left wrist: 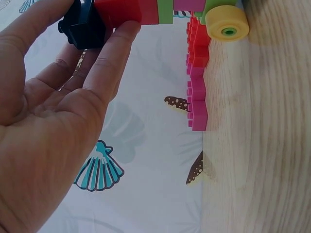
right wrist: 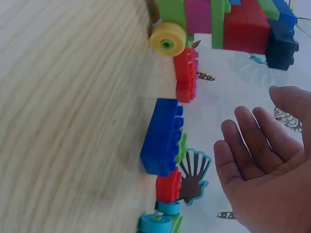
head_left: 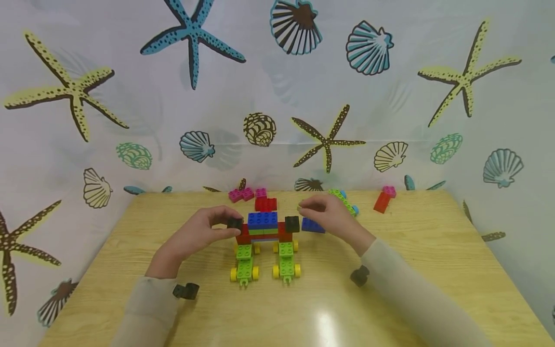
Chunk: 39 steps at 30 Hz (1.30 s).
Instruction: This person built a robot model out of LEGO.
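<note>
While left hand (head_left: 197, 236) pinches black brick (head_left: 234, 223), table edge (head_left: 303, 192) just behind.

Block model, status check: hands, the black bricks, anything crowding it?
Left hand pinching black brick at model's left end. Right hand open, empty. Loose blue brick close beside the right end.

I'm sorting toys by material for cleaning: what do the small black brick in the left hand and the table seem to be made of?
The small black studded brick, pinched by the left hand, looks like smooth moulded plastic with a slight sheen. The light wooden table shows printed-looking grain and a glossy glare patch, so probably laminate rather than bare wood.
</note>
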Tool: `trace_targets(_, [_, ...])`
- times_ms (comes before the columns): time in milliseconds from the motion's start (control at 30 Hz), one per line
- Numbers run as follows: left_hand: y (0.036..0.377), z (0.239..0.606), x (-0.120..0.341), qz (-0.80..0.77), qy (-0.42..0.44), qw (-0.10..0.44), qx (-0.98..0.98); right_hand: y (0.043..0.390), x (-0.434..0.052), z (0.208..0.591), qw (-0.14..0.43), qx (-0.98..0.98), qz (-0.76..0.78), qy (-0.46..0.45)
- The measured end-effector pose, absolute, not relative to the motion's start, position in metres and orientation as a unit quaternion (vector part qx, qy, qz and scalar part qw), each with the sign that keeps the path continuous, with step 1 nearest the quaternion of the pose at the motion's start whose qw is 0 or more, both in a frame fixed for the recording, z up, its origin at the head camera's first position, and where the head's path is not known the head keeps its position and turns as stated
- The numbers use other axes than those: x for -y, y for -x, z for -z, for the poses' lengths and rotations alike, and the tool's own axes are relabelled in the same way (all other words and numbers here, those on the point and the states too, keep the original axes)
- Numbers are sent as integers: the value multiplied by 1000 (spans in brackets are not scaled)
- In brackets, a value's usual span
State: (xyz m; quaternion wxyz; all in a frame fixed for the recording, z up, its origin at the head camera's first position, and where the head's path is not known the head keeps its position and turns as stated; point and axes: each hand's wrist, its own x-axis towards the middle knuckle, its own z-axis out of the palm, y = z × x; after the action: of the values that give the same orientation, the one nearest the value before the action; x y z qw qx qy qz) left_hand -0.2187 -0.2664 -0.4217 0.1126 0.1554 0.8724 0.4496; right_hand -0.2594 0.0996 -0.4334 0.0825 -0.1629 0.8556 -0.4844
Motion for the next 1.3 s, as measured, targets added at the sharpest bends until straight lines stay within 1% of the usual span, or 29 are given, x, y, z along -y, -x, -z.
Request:
trace_targets(400, [217, 422, 267, -452, -161, 110, -871, 266, -119, 452, 107, -875, 452, 137])
trace_targets(633, [216, 422, 267, -449, -162, 108, -872, 268, -122, 461, 112, -891, 422, 125])
trace_targets(1000, [217, 421, 267, -451, -162, 109, -871, 269, -121, 461, 140, -907, 385, 104])
trace_targets(1300, [217, 422, 267, -454, -170, 105, -868, 270, -121, 461, 146, -909, 377, 100])
